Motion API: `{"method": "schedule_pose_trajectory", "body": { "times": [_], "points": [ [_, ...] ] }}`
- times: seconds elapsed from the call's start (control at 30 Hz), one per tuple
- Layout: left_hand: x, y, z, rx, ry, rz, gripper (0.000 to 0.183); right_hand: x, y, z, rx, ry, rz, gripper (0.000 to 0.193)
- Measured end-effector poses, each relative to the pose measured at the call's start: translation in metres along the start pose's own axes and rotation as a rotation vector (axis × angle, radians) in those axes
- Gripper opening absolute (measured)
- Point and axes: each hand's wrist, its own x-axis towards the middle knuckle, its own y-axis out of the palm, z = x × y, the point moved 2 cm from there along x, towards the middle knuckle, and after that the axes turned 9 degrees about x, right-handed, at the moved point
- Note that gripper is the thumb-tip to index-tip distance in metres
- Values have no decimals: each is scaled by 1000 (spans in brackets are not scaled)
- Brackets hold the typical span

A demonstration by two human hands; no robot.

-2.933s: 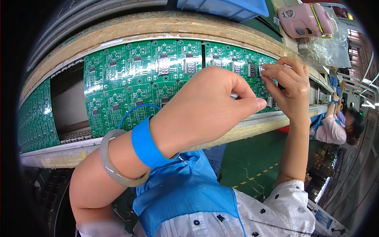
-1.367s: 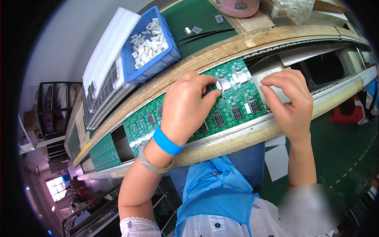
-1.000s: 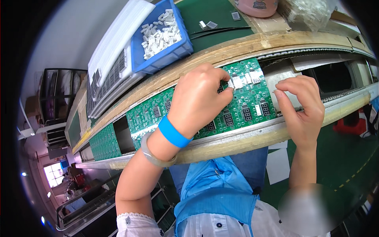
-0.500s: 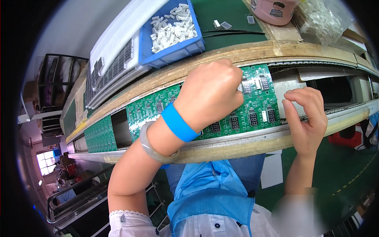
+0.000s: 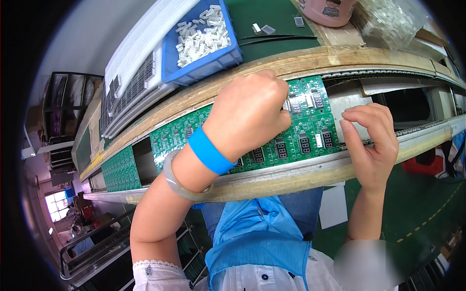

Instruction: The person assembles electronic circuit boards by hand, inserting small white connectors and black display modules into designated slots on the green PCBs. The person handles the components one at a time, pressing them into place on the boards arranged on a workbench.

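Hands are sitting differently than half a second ago: the left hand (image 5: 252, 114) is lying a little lower over the green circuit board (image 5: 272, 131) than before, and the blue bin of white parts (image 5: 201, 36) is showing more fully above it, so the view is tipping slightly downward. The right hand (image 5: 371, 140) is staying at the board's right end, much as earlier.

The board is lying directly under the left hand, stretching out to both sides of it along the wooden-edged conveyor (image 5: 291, 177). The left fingers are curled and pressing down near the board's upper middle (whether they are pinching a part is hidden by the knuckles). The right hand's fingers are bent and loosely together, their tips resting at the board's right edge and the grey plate beside it, holding nothing visible.

The board is a long green panel carrying rows of small black display blocks and white markings; another green panel (image 5: 119, 169) is following to the left of the wrist with its blue band (image 5: 208, 150) and pale bangle (image 5: 182, 182).
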Motion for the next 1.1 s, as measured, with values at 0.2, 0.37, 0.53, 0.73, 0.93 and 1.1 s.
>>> {"method": "schedule_pose_trajectory", "body": {
  "times": [0.2, 0.37, 0.53, 0.73, 0.93, 1.1],
  "points": [
    [2, -1, 0, 22, 22, -10, 21, 0, 0, 0, 0, -1, -2, 16],
    [4, -1, 0, 30, 41, 6, 21, -1, -1, 0, 3, 2, -1, 15],
    [2, 0, 2, 10, 62, -19, 20, 0, 0, 1, 8, 8, -6, 15],
    [-16, -27, -9, -453, -293, 105, 25, -3, -2, 2, 34, 5, -30, 19],
    [-94, -4, -53, -1885, -704, 235, 48, -27, 11, 66, 138, 21, 241, 29],
    [-128, 11, -71, -2241, -792, 267, 50, -45, 18, 95, -25, 36, 418, 31]
  ]
}}
